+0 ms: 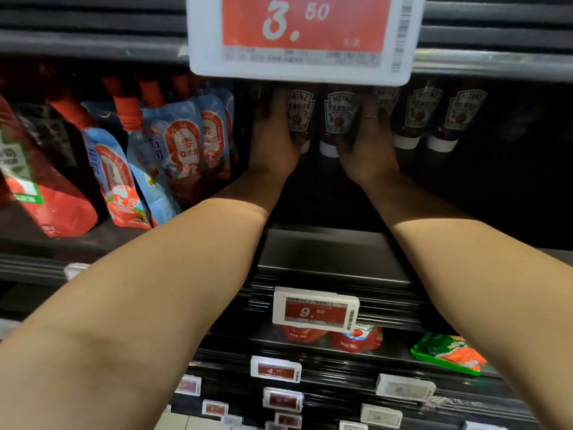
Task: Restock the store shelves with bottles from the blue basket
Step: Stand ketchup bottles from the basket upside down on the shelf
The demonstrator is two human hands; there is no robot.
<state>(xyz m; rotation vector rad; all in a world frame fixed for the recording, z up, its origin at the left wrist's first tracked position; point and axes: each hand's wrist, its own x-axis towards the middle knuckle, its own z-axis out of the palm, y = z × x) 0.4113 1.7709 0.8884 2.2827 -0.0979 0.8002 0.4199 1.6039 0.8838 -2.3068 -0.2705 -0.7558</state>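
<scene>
Both my arms reach deep into a dark shelf. Two Heinz ketchup bottles stand cap-down side by side at the back. My left hand point(273, 141) wraps round the left bottle point(300, 114) from its left side. My right hand point(367, 144) wraps round the right bottle point(339, 116) from its right side; a ring shows on one finger. Further Heinz bottles point(440, 119) stand to the right of my right hand. The blue basket is not in view.
Blue and red sauce pouches point(183, 144) fill the shelf's left part. A large 3.50 price tag point(302, 35) hangs from the shelf above. The shelf's front edge carries a 9.40 tag point(316, 310); lower shelves hold red pouches point(356, 336) and a green packet point(448, 353).
</scene>
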